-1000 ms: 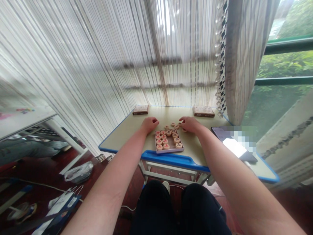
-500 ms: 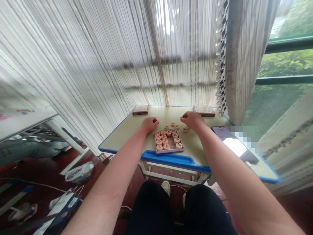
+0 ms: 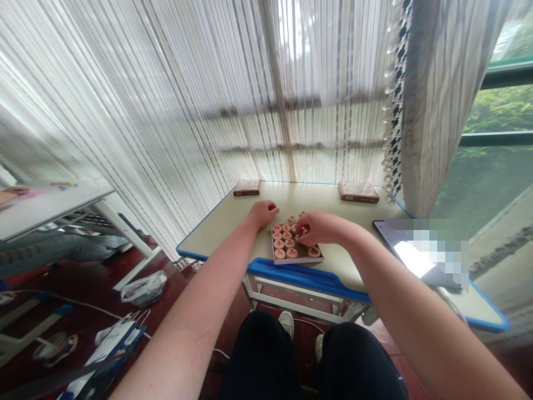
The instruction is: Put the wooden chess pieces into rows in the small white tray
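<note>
A shallow grey tray (image 3: 296,259) near the desk's front edge holds several round wooden chess pieces (image 3: 281,244) with red and black characters. My right hand (image 3: 318,228) hovers over the tray's right half, fingers pinched on a piece. My left hand (image 3: 263,213) rests curled on the desk just behind the tray's left corner, with nothing visible in it. A few loose pieces (image 3: 293,218) lie behind the tray, between my hands.
The small beige desk (image 3: 225,225) has a blue rim. Two flat boxes lie at its far edge, one left (image 3: 247,187) and one right (image 3: 358,191). A phone (image 3: 410,253) lies at the right. Striped curtains hang behind; bags and cables lie on the floor at left.
My right hand has come back from the far loose pieces to above the tray, pinching a piece. My left hand has stayed put. The camera has shifted slightly.
</note>
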Demonstrator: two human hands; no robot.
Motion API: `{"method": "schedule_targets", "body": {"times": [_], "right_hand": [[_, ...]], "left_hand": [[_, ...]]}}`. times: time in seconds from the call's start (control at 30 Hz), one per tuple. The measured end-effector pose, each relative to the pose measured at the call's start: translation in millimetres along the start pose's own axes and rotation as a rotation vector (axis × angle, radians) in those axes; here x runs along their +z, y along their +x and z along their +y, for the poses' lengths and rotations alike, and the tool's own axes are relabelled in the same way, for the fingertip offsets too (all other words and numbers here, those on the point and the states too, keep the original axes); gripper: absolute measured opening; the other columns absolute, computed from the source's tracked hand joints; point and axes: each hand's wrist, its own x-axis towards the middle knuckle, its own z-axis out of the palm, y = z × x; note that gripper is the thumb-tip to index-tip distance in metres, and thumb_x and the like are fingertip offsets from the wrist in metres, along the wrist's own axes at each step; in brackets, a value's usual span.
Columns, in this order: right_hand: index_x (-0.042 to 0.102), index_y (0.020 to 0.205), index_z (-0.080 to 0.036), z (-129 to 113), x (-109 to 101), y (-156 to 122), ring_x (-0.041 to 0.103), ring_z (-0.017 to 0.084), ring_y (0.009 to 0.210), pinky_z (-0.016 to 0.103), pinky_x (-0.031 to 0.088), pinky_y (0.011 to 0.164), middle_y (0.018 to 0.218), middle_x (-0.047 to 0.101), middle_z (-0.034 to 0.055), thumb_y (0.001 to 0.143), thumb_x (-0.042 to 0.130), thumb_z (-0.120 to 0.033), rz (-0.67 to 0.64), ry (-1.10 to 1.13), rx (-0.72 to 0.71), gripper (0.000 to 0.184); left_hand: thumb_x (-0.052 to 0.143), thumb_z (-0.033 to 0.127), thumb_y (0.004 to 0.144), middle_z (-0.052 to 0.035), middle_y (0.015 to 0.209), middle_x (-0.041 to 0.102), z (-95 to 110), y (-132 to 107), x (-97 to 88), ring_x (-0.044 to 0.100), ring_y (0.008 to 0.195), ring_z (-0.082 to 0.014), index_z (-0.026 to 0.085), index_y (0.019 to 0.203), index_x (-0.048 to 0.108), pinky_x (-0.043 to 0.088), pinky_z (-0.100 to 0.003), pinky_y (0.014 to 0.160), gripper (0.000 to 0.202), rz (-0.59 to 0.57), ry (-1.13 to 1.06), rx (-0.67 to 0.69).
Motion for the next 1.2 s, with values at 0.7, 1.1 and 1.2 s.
{"method": "schedule_targets", "body": {"times": [0.7,1.1,1.2], "right_hand": [[0.069,0.08,-0.031,-7.0,4.8,2.3,0.055,0.017,0.062,0.025,0.034,0.052,0.071,0.065,0.0018,0.061,0.059,-0.035,-0.01,-0.066,0.088,0.021],[0.07,0.081,-0.031,-11.3,3.3,2.8,0.055,0.015,0.062,0.023,0.033,0.049,0.074,0.066,0.0006,0.064,0.052,-0.027,-0.014,-0.084,0.069,0.025],[0.069,0.082,-0.032,-9.8,3.8,2.7,0.054,0.015,0.062,0.023,0.032,0.048,0.075,0.066,-0.0005,0.064,0.051,-0.026,-0.011,-0.088,0.042,0.027]], "left_hand": [[0.046,0.04,0.076,-0.006,0.077,0.066,1.1,0.1,-1.6,0.057,0.07,-0.0155,0.016,0.08,0.067,0.041,-0.026,0.066,0.033,-0.024,0.003,0.002],[0.045,0.039,0.076,-0.0057,0.076,0.066,1.0,0.1,-1.7,0.056,0.069,-0.015,0.015,0.08,0.067,0.041,-0.025,0.066,0.032,-0.026,0.011,0.019],[0.045,0.04,0.076,-0.0054,0.076,0.066,-0.5,1.7,-0.3,0.056,0.068,-0.0148,0.015,0.079,0.066,0.041,-0.025,0.064,0.032,-0.018,0.0,0.021]]}}
